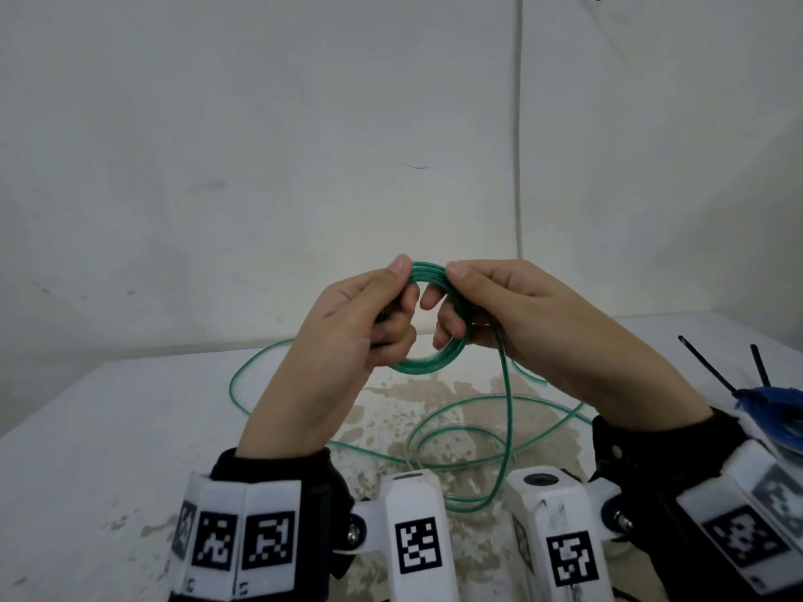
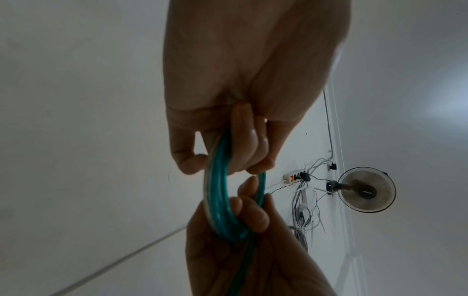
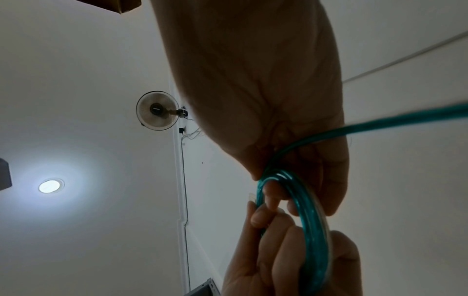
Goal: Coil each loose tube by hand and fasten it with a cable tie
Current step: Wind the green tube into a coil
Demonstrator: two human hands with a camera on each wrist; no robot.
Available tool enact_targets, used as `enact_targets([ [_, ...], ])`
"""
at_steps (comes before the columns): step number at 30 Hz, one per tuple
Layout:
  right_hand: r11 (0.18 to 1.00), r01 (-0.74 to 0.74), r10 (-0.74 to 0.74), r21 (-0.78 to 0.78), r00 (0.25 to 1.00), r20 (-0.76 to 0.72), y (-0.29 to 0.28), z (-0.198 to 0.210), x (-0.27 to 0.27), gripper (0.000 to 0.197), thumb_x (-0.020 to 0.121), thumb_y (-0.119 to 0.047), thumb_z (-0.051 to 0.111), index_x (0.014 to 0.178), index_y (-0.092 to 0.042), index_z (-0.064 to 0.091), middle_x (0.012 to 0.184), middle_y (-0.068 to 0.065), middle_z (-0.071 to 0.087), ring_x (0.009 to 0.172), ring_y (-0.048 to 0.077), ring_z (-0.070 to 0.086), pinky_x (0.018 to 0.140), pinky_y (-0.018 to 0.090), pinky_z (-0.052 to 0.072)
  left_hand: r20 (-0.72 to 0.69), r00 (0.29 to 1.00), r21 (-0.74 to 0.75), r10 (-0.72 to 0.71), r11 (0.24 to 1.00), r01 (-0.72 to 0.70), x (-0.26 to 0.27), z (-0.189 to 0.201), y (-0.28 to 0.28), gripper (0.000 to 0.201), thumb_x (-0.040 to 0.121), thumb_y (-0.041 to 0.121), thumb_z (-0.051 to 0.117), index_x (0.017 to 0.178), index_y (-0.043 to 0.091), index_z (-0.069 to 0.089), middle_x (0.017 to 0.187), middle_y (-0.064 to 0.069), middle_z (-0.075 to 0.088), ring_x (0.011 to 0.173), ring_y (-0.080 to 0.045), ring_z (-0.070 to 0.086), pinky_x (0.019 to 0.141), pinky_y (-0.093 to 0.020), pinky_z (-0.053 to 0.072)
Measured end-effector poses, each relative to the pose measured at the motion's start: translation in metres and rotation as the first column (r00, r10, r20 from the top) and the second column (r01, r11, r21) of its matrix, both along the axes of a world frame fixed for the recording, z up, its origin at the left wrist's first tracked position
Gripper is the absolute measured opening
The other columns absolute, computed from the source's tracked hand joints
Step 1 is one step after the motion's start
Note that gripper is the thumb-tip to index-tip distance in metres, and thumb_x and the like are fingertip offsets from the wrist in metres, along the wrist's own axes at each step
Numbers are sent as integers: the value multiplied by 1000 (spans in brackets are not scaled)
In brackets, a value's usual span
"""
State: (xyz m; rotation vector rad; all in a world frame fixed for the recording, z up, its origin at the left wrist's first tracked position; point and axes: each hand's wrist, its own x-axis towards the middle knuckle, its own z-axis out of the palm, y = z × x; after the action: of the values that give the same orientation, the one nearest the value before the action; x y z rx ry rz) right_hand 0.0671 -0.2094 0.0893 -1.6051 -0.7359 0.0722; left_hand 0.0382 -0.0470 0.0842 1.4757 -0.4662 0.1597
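Right now you hold a small coil of green tube up in front of you, above the white table, with both hands closed on it. Your left hand pinches the left side of the ring, thumb on top and fingers curled through the middle; your right hand pinches the right side the same way, thumb tip close to the other thumb at the top of the ring. In the left wrist view the wound turns lie packed side by side between the two sets of fingers.

What the coming move turns on is where the loose tail leaves the coil. It drops from the right side of the ring, just under your right hand, falls toward you, then sweeps into wide loops on the table between your wrists and out to the left. So the unwound length lies below and nearer your right hand, which looks the one to gather the next turn while the left keeps the ring flat and upright facing you. The right wrist view shows that strand running off across your palm.

Black cable ties stand at the far right edge, probably in a holder, though that corner is too blurred to be sure. They are nearer your right hand.
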Motion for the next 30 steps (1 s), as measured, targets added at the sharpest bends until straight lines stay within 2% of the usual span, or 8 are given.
enact_targets([
  [8, 1000, 7, -7, 7, 1000, 4, -2, 1, 3, 34, 101, -26, 36, 83, -10, 60, 58, -4, 45, 64, 12, 56, 92, 48, 48, -7, 1000, -9, -25, 1000, 25, 4, 0, -4, 31, 88, 35, 45, 70, 9, 47, 48, 5, 19, 44, -10, 13, 54, -29, 10],
  [11, 1000, 0, 0, 5, 1000, -8, -3, 2, 2, 34, 102, -25, 36, 83, -9, 60, 58, -3, 46, 65, 13, 57, 90, 44, 49, -4, 1000, -4, -21, 1000, 21, 4, -2, -5, 31, 88, 35, 45, 70, 9, 47, 48, 5, 19, 44, -10, 13, 53, -28, 10],
  [14, 1000, 5, -5, 4, 1000, -14, -3, 2, 2, 34, 102, -24, 36, 83, -9, 60, 58, -3, 46, 66, 14, 57, 80, 31, 49, -6, 1000, -6, -18, 1000, 18, 4, -2, -4, 31, 87, 35, 45, 70, 9, 48, 48, 5, 19, 44, -11, 13, 52, -28, 11],
  [19, 999, 21, -20, 31, 1000, -21, -2, 2, 1, 33, 100, -25, 41, 86, -7, 64, 58, -1, 55, 63, 14, 60, 72, 25, 53, -1, 1000, -2, 1, 1000, -1, 4, -1, -3, 32, 90, 34, 43, 72, 8, 49, 46, 7, 24, 43, -10, 15, 53, -28, 11],
  [22, 999, 32, -31, 32, 999, -11, -5, 4, -1, 32, 99, -25, 42, 86, -6, 64, 59, 2, 58, 63, 14, 61, 71, 25, 54, 5, 1000, -1, 14, 1000, -14, 2, 0, -5, 32, 90, 34, 43, 72, 8, 50, 47, 5, 22, 42, -9, 17, 54, -29, 11],
  [25, 999, 38, -38, 35, 999, 13, -5, 6, -1, 33, 100, -24, 40, 78, -9, 59, 55, 2, 45, 56, 13, 53, 70, 29, 52, -6, 1000, 9, -21, 1000, 21, 1, 0, -9, 31, 88, 33, 45, 73, 7, 49, 46, 3, 25, 38, -11, 24, 59, -33, 17],
  [27, 999, 43, -44, 18, 997, 55, -3, 5, -2, 36, 101, -23, 39, 72, -10, 55, 59, 8, 39, 51, 11, 44, 66, 28, 51, -21, 998, 59, -52, 997, 53, 0, 0, -11, 29, 90, 31, 44, 73, 8, 49, 45, 3, 27, 37, -14, 31, 61, -34, 27],
  [30, 998, 55, -56, 20, 997, 59, 1, 5, -5, 36, 101, -24, 39, 71, -10, 53, 51, -2, 36, 49, 10, 42, 64, 28, 52, 18, 1000, 101, -18, 995, 16, -3, 0, -12, 33, 99, 24, 39, 70, 10, 47, 51, 4, 20, 41, -13, 25, 64, -39, 21],
])
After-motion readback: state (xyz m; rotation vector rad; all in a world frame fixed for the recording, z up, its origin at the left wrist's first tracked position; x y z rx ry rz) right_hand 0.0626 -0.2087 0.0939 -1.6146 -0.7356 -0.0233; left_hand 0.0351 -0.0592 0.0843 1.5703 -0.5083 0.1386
